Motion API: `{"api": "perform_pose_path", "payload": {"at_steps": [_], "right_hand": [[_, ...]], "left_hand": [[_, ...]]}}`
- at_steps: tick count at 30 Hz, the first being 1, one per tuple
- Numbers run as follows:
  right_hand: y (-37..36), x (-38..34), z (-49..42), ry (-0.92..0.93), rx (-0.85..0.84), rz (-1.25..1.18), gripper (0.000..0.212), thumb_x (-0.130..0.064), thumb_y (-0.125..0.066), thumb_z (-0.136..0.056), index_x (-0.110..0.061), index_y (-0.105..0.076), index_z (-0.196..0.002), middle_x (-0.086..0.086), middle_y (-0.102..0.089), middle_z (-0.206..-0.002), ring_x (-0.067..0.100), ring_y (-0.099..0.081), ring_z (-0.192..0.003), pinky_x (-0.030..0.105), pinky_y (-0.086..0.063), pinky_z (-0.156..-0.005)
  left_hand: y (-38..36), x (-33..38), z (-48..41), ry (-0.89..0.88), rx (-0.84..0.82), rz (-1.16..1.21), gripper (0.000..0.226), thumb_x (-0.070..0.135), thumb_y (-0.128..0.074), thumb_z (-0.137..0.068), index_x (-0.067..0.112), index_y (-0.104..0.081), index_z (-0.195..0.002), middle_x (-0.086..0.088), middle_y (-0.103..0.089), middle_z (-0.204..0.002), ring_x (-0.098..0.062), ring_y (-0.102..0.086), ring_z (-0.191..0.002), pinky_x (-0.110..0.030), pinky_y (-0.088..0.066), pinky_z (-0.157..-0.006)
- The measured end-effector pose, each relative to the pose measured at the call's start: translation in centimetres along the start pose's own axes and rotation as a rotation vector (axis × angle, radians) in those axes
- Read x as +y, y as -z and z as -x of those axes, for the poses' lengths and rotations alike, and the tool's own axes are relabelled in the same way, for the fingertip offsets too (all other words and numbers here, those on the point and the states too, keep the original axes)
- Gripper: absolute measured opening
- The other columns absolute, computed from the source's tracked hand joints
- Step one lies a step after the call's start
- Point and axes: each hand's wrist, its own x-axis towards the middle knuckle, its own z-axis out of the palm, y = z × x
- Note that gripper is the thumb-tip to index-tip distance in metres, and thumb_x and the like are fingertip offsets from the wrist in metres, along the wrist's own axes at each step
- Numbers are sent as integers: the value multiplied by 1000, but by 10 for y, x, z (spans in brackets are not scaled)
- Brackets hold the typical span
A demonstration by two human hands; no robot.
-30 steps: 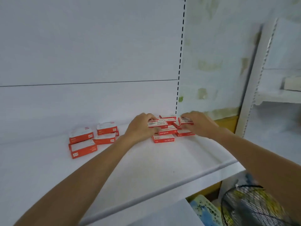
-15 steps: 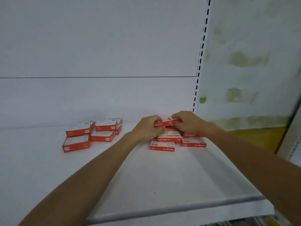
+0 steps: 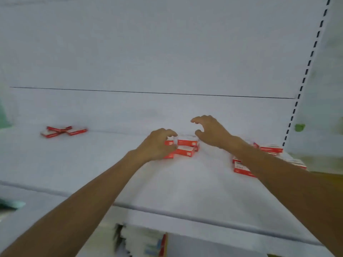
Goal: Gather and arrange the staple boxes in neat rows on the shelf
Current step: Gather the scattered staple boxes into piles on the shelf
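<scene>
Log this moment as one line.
left hand grips central red-and-white cardboard staple boxes | right hand open, hovering above | far-left boxes, right-side boxes ungathered

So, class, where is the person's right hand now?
Head view: the right hand hovers right of centre, just above the middle pile of staple boxes that the left hand grips.

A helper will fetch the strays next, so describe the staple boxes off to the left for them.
Start at the white shelf and follow its back edge leftward, away from the slotted upright. There lies a loose cluster of red-and-white boxes, some askew. Unlike the middle group and the right group, no hand or arm is near it.
</scene>
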Motion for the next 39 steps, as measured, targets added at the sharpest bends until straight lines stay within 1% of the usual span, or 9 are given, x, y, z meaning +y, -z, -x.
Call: {"api": "perform_pose_path", "payload": {"at_steps": [4, 13, 18, 20, 25, 28, 31, 36, 39], "right_hand": [[-33, -99, -29, 148, -46, -98, 45, -13, -48, -89, -13, -46, -133, 11, -51, -129, 25, -43, -122, 35, -34, -103], [-108, -297, -68, 325, -172, -235, 45, -17, -49, -89, -17, -43, -134, 8, -49, -132, 23, -46, -120, 40, -41, -100], [-137, -366, -72, 400, -201, -265, 49, -13, -49, -90, -17, -40, -138, 7, -48, -136, 23, -49, -119, 32, -41, -95], [-145, -383, -79, 415, -216, -266, 51, -12, -48, -90, -18, -39, -139, 4, -46, -138, 23, -47, -120, 28, -38, -92], [-167, -413, -105, 384, -210, -245, 53, -14, -51, -89, -15, -39, -140, 10, -45, -140, 27, -43, -127, 35, -36, -102], [-178, -421, -123, 372, -221, -207, 51, -14, -51, -89, -15, -41, -139, 11, -47, -137, 28, -45, -125, 33, -37, -98], [-186, -423, -150, 371, -199, -202, 43, -17, -52, -90, -13, -47, -132, 11, -53, -129, 27, -49, -117, 30, -38, -89], [-200, -414, -203, 304, -184, -186, 45, -16, -56, -90, -13, -46, -133, 11, -52, -132, 25, -50, -120, 34, -41, -98], [-212, -398, -235, 220, -221, -209, 44, -17, -55, -90, -13, -46, -133, 11, -52, -132, 24, -51, -118, 31, -41, -95]], "left_hand": [[64, -73, 56, 131, 122, -81, 33, 24, -63, -85, 18, -59, -117, -3, -61, -114, -10, -52, -87, -21, -41, -82], [181, -215, 194, 423, 252, -156, 30, 23, -62, -85, 17, -61, -114, -3, -63, -116, -10, -54, -90, -20, -39, -83], [219, -260, 241, 485, 276, -176, 30, 24, -59, -88, 16, -59, -117, -4, -61, -117, -11, -53, -92, -21, -39, -84], [227, -271, 250, 494, 266, -181, 30, 25, -59, -88, 17, -59, -117, -4, -60, -117, -11, -52, -93, -22, -40, -84], [241, -301, 256, 479, 313, -156, 29, 23, -59, -88, 16, -60, -116, -4, -61, -116, -12, -54, -95, -20, -40, -83], [240, -322, 250, 470, 288, -145, 29, 23, -59, -88, 16, -60, -116, -3, -61, -116, -12, -54, -96, -20, -40, -82], [244, -348, 233, 450, 291, -136, 28, 24, -58, -88, 17, -60, -115, -3, -61, -116, -10, -53, -93, -19, -39, -81], [250, -393, 189, 372, 266, -154, 26, 24, -59, -88, 17, -61, -113, 0, -62, -113, -9, -54, -92, -21, -42, -84], [256, -420, 153, 292, 270, -158, 20, 19, -59, -87, 15, -65, -106, -2, -66, -107, -7, -56, -86, -17, -42, -79]]}}
